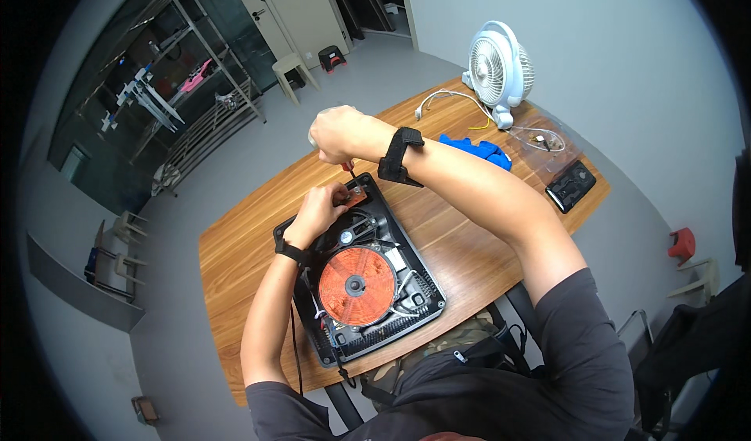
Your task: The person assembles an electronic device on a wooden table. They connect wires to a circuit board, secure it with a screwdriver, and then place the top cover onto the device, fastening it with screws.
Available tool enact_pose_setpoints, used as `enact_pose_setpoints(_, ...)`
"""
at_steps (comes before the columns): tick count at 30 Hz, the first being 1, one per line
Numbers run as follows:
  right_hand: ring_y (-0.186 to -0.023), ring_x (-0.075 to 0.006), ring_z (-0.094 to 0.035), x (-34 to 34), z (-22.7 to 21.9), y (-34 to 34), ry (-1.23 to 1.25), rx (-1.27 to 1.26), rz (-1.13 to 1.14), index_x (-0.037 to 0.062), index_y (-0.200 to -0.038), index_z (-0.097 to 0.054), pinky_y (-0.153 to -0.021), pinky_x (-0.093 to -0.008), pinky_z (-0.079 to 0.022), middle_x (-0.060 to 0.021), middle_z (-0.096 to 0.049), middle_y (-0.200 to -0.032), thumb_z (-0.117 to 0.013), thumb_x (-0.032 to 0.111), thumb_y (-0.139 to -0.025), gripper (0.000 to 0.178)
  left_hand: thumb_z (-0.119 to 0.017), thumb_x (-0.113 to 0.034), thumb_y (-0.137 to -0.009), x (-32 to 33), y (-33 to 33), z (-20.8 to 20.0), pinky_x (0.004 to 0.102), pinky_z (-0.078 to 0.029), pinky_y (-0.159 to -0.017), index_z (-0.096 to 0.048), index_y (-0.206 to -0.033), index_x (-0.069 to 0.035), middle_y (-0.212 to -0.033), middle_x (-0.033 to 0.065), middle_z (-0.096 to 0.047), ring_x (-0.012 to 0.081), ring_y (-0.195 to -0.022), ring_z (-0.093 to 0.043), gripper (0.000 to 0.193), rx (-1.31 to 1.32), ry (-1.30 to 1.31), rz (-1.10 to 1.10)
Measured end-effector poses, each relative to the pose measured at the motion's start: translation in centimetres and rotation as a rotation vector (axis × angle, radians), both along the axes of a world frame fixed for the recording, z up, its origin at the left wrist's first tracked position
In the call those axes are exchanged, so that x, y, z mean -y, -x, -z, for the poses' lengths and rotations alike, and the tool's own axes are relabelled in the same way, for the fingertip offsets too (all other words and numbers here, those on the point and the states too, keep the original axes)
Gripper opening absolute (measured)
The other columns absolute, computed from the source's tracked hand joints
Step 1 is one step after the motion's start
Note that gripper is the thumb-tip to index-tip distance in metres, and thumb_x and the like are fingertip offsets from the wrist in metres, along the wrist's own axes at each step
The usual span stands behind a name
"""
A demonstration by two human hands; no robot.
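An induction cooker (429, 294) lies opened on the table, its black housing showing a round orange-red coil (336, 288) and white wires. My left hand (314, 211) reaches over its far end, fingers closed on the near edge of a small orange-brown circuit board (357, 198). Above that board, my right hand (338, 130) is closed in a fist around a screwdriver (348, 166) with a red handle. Its shaft points down toward the board's far edge; whether the tip touches a screw is too small to tell.
On the wooden table (469, 222), a blue cloth item (476, 151) lies beyond my right forearm. A white fan (501, 73) with its cable stands at the far right, near a clear plastic bag (540, 140) and a black phone-like device (571, 186). A dark cord hangs over the near edge.
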State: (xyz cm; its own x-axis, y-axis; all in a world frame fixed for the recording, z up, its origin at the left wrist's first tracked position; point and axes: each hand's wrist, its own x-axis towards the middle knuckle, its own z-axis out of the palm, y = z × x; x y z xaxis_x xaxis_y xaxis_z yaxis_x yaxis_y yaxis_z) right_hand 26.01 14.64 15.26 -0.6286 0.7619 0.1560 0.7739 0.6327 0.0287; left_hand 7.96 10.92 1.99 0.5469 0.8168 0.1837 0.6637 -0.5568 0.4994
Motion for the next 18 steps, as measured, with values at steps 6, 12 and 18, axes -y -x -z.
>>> enact_pose_setpoints(6, -0.100, -0.0365, -0.071, -0.9, 0.6, -0.9, 0.037, -0.063, -0.189, 0.0023, -0.114, -0.063, -0.085, -0.0464, -0.058, -0.0212, -0.072, -0.102, -0.077, 0.019, -0.078, 0.042, -0.080, 0.000, -0.076, 0.1, 0.1, 0.0, 0.0409, -0.060, -0.083, -0.068, -0.104, 0.003, -0.098, 0.0209, -0.076, 0.0338, -0.094, -0.075, 0.031, -0.002, -0.021, 0.001)
enact_pose_setpoints(12, -0.091, -0.0341, -0.074, -2.6, 2.3, -0.5, 0.006, -0.112, -0.110, 0.0012, -0.107, -0.071, -0.081, -0.0440, -0.060, -0.0172, -0.076, -0.091, -0.077, 0.019, -0.080, 0.033, -0.079, 0.001, -0.076, 0.1, -0.1, 0.0, 0.0405, -0.060, -0.084, -0.068, -0.104, 0.003, -0.099, 0.0205, -0.076, 0.0335, -0.095, -0.075, 0.031, -0.039, -0.041, 0.003)
enact_pose_setpoints(18, -0.087, -0.0307, -0.076, -0.4, 0.6, 0.3, -0.003, -0.028, 0.034, 0.0017, -0.101, -0.075, -0.078, -0.0408, -0.061, -0.0145, -0.078, -0.091, -0.073, 0.017, -0.084, 0.023, -0.080, -0.001, -0.076, 0.6, 0.0, -0.5, 0.0423, -0.059, -0.085, -0.068, -0.104, 0.003, -0.099, 0.0205, -0.076, 0.0342, -0.096, -0.075, 0.031, -0.001, 0.005, -0.017)
